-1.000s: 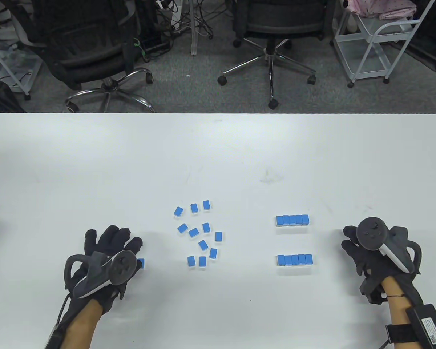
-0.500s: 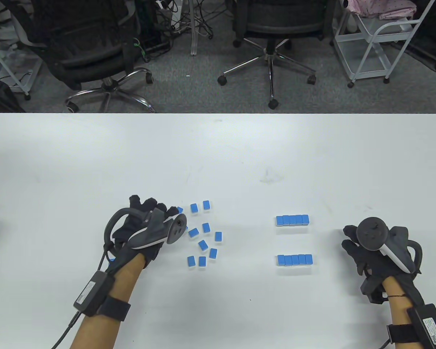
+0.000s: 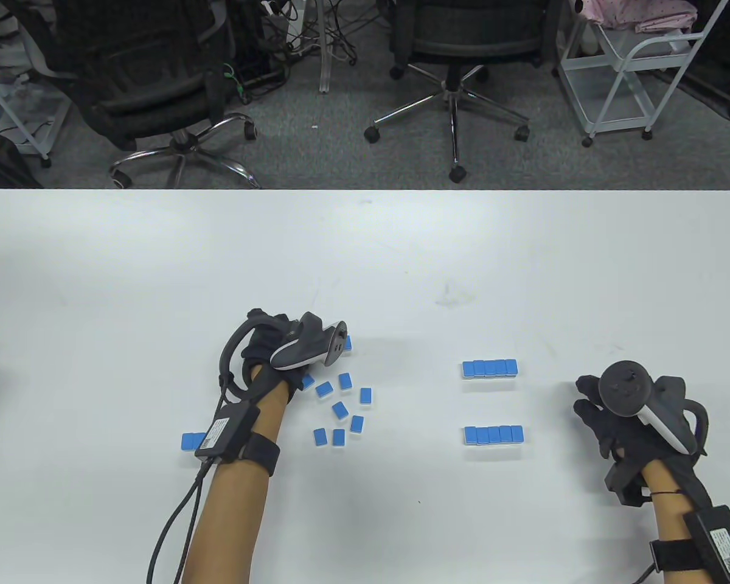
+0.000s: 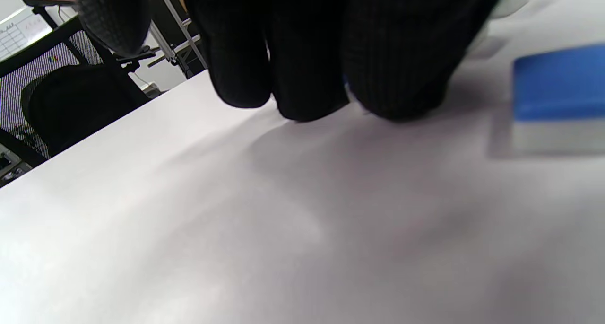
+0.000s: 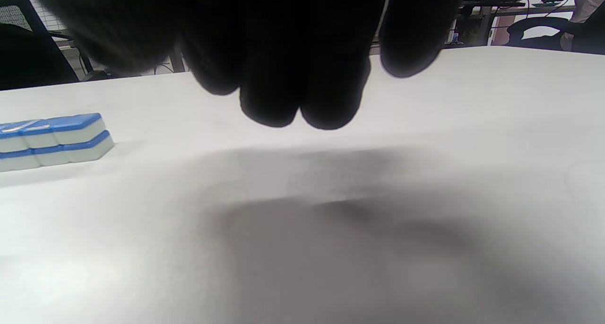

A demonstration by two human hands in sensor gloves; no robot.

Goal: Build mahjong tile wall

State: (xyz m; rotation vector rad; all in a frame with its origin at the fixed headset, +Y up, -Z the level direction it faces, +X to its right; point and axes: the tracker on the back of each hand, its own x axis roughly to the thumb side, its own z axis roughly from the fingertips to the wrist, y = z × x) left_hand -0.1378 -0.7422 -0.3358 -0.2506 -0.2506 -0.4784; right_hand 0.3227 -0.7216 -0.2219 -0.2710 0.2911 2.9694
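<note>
Several loose blue-backed mahjong tiles (image 3: 340, 409) lie scattered at the table's centre-left. My left hand (image 3: 280, 342) is over the far-left part of this cluster and hides some tiles. In the left wrist view its fingertips (image 4: 307, 99) touch the table beside a blue tile (image 4: 557, 92); I cannot see whether they hold one. A single tile (image 3: 193, 441) lies apart by my left forearm. Two short tile rows (image 3: 490, 368) (image 3: 493, 434) stand to the right. The right wrist view shows one row stacked two high (image 5: 52, 139). My right hand (image 3: 608, 413) rests empty on the table, right of the rows.
The white table (image 3: 365, 255) reaches to its far edge, with office chairs (image 3: 456, 36) and a white cart (image 3: 632, 67) on the floor beyond. A cable and a strapped pack (image 3: 225, 429) run along my left forearm, over the table near the single tile.
My left hand left the single tile at the near left and moved up and right onto the far-left part of the loose cluster. The right hand stayed put.
</note>
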